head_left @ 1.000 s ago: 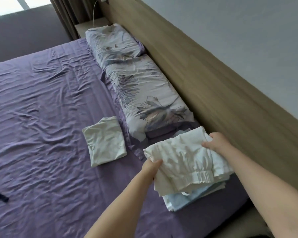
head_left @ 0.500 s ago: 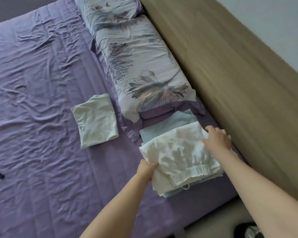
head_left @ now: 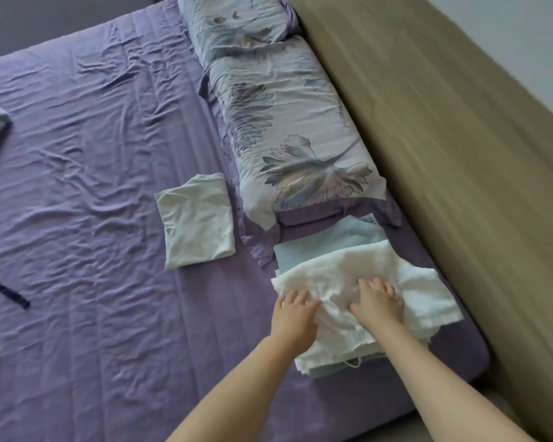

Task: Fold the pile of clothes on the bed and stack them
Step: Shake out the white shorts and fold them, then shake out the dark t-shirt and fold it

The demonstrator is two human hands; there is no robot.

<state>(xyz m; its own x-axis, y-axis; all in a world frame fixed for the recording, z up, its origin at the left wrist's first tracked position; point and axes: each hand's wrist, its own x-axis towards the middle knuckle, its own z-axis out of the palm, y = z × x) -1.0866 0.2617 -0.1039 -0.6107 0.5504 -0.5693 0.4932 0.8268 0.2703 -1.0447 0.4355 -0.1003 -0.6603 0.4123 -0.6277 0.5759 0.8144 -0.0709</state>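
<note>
While both hands, the left hand and the right hand, press flat with spread fingers on the white garment topping the stack at the near right, stacking seems nearly finished; next comes the folded pale shirt lying just left

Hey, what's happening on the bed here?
A person is folding laundry and stacking it. Both hands, the left hand and the right hand, press flat on a folded white garment that tops a stack with a light blue piece underneath, near the headboard. Another folded pale top lies apart on the purple sheet, beside the flowered pillow. A few unfolded bits wait at the left edge.
</note>
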